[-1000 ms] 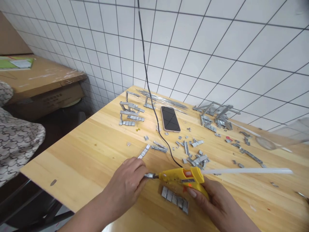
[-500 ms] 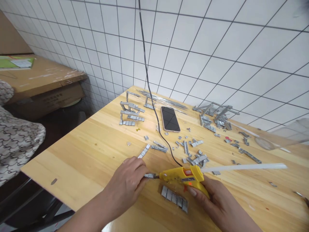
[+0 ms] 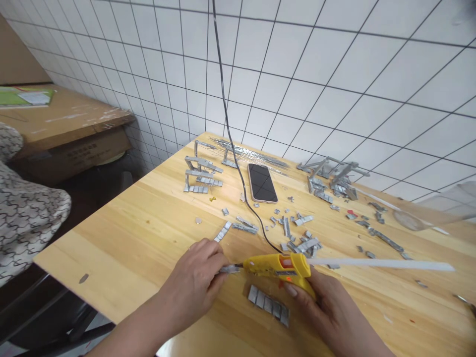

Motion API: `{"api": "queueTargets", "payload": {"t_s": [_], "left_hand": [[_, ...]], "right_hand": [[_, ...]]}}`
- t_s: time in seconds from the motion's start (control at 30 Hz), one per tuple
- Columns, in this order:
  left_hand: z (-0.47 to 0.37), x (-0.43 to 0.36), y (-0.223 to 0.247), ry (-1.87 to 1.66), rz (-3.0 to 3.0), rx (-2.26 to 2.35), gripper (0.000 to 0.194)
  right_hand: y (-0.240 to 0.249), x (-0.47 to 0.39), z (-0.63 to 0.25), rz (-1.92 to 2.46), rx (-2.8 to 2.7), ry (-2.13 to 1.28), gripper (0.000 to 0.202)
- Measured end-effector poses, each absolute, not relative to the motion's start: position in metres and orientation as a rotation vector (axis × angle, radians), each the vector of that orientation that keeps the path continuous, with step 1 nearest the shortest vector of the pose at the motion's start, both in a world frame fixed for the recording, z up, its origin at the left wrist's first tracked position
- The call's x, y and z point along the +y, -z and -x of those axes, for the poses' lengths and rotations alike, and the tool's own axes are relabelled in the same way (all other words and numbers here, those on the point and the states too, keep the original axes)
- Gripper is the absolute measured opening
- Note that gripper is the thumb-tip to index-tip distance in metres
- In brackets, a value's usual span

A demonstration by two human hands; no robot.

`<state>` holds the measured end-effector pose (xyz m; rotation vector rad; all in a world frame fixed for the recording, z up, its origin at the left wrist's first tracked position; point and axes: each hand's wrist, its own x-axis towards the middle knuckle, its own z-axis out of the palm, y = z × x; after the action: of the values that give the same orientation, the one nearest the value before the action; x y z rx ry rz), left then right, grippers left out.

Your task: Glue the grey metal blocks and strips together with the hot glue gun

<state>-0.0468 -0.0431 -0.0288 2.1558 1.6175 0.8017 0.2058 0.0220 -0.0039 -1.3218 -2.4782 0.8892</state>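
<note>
Left hand (image 3: pixel 199 277) (knuckles up) pinches a grey strip (image 3: pixel 230 269); right hand (image 3: pixel 324 302), curled, grips a glue gun (image 3: pixel 264 264)

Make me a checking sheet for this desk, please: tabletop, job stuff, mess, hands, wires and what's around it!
Surface: wooden tabletop, with a dark oval spot near its left edge.
Job's things: yellow glue gun, white stick poking out its back; nozzle at a small gray piece; segmented strip lying nearby.
Clutter: phone, gray scraps.
Hands: left hand holds the gray piece; right hand grips the glue gun.
Cables: black cord runs down toward the glue gun; its end is hidden.
Surroundings: white tiled wall behind, patterned cloth at left.
</note>
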Motion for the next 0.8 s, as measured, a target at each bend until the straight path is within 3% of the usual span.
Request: {"api": "queueTargets", "payload": {"t_s": [0.33,0.63,0.8], "left_hand": [[0.046,-0.044,0.028,-0.811,-2.111,1.641,0.013],[0.045,-0.042,0.029,-0.820,-2.164,1.663,0.014],[0.044,-0.042,0.026,-0.835,-2.194,1.663,0.013]], "right_hand": [[-0.007,0.019,-0.204,1.350,-2.429,-0.957,0.033],[-0.018,0.025,-0.226,1.414,-1.869,-1.105,0.047],[-0.012,0.026,-0.228,1.316,-1.664,-1.188,0.032]]}}
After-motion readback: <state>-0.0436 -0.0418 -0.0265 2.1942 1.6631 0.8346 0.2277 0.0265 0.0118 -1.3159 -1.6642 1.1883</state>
